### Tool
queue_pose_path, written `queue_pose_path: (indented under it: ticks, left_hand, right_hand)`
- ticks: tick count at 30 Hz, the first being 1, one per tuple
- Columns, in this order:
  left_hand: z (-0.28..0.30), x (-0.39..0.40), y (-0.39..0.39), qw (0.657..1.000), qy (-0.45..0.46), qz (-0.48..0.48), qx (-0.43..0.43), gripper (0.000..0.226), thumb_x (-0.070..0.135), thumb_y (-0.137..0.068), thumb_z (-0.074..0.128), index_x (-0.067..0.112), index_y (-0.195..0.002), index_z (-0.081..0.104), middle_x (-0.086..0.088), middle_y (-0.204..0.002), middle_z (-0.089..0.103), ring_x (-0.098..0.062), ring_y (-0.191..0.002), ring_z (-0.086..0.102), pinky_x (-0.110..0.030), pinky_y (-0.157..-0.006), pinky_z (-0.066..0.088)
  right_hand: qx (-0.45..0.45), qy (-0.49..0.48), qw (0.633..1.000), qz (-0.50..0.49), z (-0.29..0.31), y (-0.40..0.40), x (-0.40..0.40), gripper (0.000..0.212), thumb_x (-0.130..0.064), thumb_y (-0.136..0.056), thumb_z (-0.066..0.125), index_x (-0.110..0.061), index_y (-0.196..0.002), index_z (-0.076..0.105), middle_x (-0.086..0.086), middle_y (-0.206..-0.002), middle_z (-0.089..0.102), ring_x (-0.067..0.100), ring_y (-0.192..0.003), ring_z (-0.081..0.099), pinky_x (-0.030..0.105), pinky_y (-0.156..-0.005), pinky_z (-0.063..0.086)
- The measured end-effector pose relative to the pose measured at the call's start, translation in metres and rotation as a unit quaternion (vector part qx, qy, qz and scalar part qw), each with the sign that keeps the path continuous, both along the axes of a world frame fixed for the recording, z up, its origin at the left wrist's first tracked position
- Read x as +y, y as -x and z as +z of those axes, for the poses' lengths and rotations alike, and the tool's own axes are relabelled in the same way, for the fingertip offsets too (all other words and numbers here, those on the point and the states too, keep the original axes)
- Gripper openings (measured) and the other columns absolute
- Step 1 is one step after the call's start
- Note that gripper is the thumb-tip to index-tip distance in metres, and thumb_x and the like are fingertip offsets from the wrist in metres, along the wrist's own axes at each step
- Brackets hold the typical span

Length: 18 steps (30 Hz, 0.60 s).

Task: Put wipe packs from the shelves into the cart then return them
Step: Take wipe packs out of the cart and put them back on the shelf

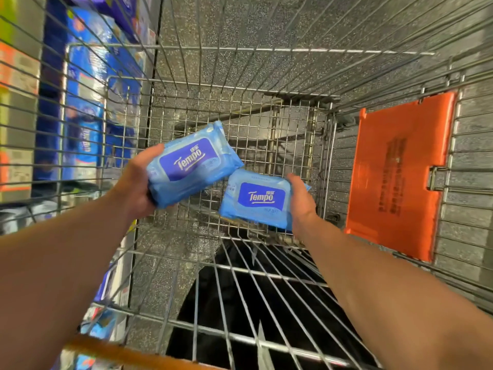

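Two Tempo wipe packs are in hand inside the wire basket of the shopping cart (266, 108). The left wipe pack (190, 162) is gripped by the left hand (138, 182), thumb over the near top edge and fingers hidden beneath. It is tilted and held clear above the basket floor. The right wipe pack (257, 200) is held by the right hand (301, 201), whose fingers lie over its right end; how far they curl under cannot be told. This pack sits lower, near the basket floor; whether it rests on the wire is not clear. The two packs are just beside each other, corners nearly meeting.

Progress, as judged: both packs are within the cart but neither is released. Whether this is the placing stage or the retrieval stage cannot be established from this view. No other packs lie in the basket. On either reading, at least the return to the shelves is outstanding.

Condition of the packs: soft light-blue film wrappers, each with a dark blue oval label bearing the white brand name, apparently over a flip lid. Both look full and sealed, with crimped ends intact and no visible tears.

Surroundings: an orange plastic flap (397, 169) is mounted on the cart's right side. The shelves (88, 108) at left hold blurred blue packaged goods. An orange cart handle (128, 353) crosses the bottom edge.
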State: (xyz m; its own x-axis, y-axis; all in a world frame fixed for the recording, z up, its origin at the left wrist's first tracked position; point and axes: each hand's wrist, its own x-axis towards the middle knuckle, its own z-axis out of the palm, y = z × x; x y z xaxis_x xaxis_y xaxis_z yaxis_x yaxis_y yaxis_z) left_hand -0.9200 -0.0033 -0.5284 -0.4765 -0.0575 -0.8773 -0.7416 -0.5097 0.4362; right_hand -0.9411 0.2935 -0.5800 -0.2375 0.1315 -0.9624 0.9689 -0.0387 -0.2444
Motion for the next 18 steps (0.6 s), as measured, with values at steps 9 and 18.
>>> queue_pose_path:
  ticks: [9,18]
  left_hand:
    - [0.013,0.0,0.013,0.998,0.027,0.044,0.025,0.039,0.04,-0.098,0.052,0.016,-0.096,0.082,-0.01,-0.1,0.079,-0.026,-0.08,0.077,-0.041,-0.067,0.064]
    - [0.069,-0.014,0.033,0.989,-0.003,0.079,0.121,0.037,0.05,-0.062,0.065,0.025,-0.079,0.084,-0.001,-0.084,0.079,-0.02,-0.069,0.076,-0.038,-0.056,0.063]
  right_hand:
    - [0.056,-0.056,0.996,0.048,0.012,0.024,0.011,0.04,-0.054,-0.091,0.051,-0.017,-0.08,0.062,0.009,-0.075,0.072,0.029,-0.072,0.074,0.044,-0.069,0.064]
    - [0.149,0.053,0.986,0.06,0.074,0.108,0.042,0.038,-0.043,-0.097,0.043,-0.016,-0.079,0.062,0.005,-0.055,0.069,0.021,-0.045,0.067,0.025,-0.044,0.056]
